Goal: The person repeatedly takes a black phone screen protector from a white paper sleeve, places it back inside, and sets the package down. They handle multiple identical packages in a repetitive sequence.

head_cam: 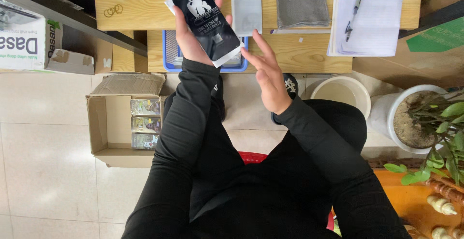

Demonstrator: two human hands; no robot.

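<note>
Fingers of the left hand (pixel 191 38) clamp a black flat packet (pixel 208 22), long axis tilted up-left; right hand (pixel 268 77) open.

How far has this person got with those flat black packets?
Done: hard to tell; a blue tray under the hands holds something, mostly hidden. In hand: the left hand grips one flat black packet, while the right hand hovers open beside it, empty. Left: an open cardboard box on the floor has several small packs inside.

The wooden table (pixel 299 55) bears a grey cloth (pixel 302 1), papers (pixel 369 16) and perhaps rubber bands (pixel 112 10).
</note>
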